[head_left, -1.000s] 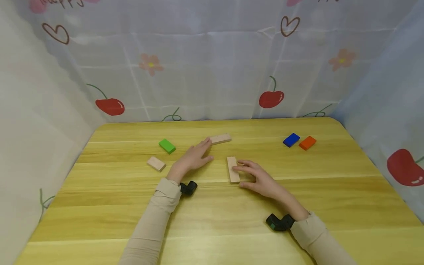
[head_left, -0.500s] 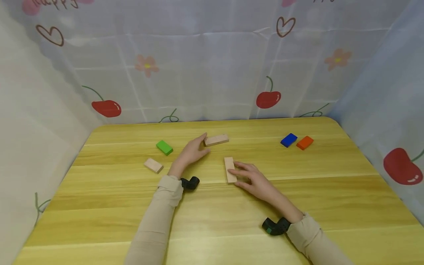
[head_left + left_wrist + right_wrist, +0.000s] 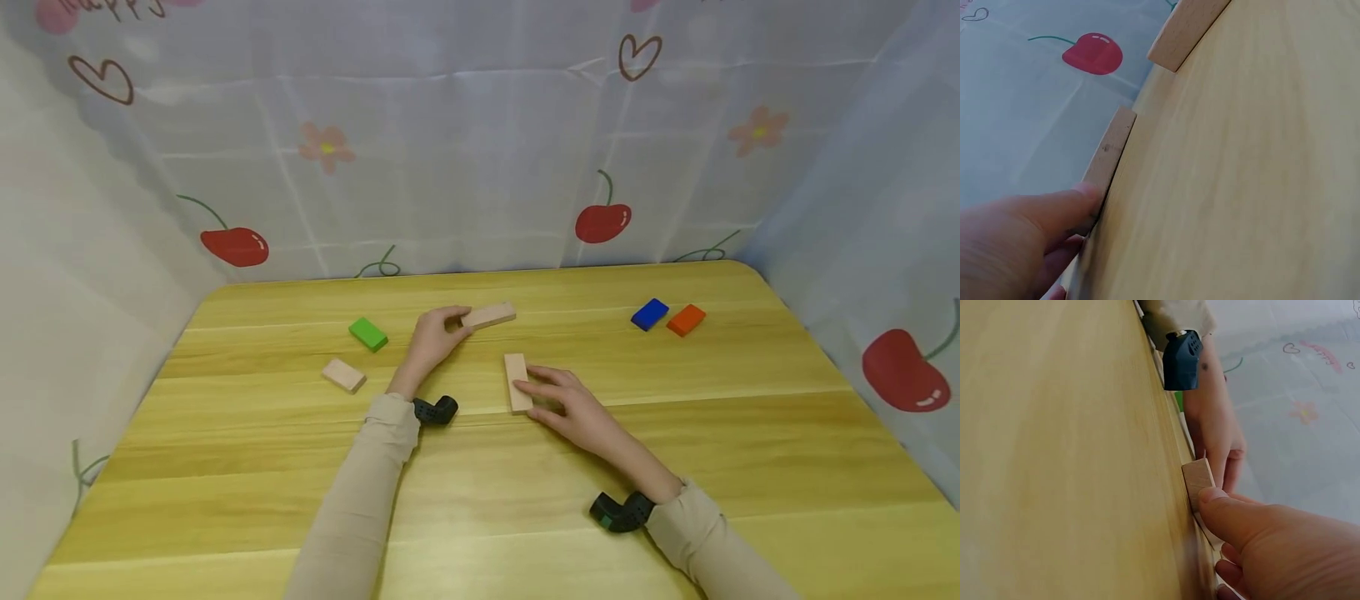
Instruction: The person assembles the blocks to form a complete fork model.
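Note:
A plain wooden block (image 3: 492, 315) lies slantwise near the back middle of the table, and my left hand (image 3: 435, 342) pinches its left end between thumb and fingers. In the left wrist view the thumb of my left hand (image 3: 1016, 234) presses the near end of that block (image 3: 1110, 147). A second plain block (image 3: 516, 375) lies closer to me, pointing front to back. My right hand (image 3: 581, 412) grips it from the right, one finger on its top. The right wrist view shows the thumb of my right hand (image 3: 1279, 540) against that block's end (image 3: 1197, 478).
At the left lie a green block (image 3: 368, 334) and a short plain block (image 3: 344, 376). A blue block (image 3: 649, 314) and an orange block (image 3: 686, 320) lie side by side at the back right. A printed curtain (image 3: 450, 167) hangs behind the wooden table (image 3: 480, 517).
My left thumb and fingers have closed onto the back block's left end. My right hand has drawn in closer around the near block. The view has shifted slightly.

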Available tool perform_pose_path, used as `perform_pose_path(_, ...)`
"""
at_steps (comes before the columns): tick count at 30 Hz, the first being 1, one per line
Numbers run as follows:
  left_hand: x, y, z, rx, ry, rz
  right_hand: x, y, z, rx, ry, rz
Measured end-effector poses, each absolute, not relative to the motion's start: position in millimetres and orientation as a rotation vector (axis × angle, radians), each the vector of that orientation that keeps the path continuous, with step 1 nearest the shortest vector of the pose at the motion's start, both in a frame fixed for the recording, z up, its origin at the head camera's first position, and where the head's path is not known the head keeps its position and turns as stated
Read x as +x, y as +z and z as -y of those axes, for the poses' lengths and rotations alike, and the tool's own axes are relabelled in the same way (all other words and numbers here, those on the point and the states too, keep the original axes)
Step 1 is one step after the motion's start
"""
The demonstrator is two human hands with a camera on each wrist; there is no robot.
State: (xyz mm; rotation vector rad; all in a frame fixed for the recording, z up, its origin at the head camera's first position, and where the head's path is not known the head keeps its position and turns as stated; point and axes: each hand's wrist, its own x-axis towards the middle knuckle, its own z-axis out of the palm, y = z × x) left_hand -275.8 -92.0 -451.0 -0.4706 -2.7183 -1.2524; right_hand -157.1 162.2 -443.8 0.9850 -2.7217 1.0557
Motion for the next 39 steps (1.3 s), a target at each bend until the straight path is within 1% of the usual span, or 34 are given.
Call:
perform_pose_path(7,-273,-450,93,-0.542,-1.45,2.654,-157,-445,-160,0.984,1.052,2.715)
perform_pose_path(13,-266,-449,90,-0.702,-1.665,2.629,-157,-445,-159,0.982,1.059,2.72)
perform_pose_path(19,-261,-449,87,-0.769,-1.724,2.61,-158,-444,-159,0.982,1.051,2.726)
perform_pose_path(25,-259,-450,85,-0.83,-1.599,2.63,-158,-444,-159,0.99,1.048,2.721)
perform_pose_path(34,-257,-447,82,-0.853,-1.363,2.708,-157,-443,-160,0.993,1.051,2.716)
perform_pose_path(39,-252,-446,83,-0.865,-1.313,2.727,-156,-442,-160,0.975,1.059,2.726)
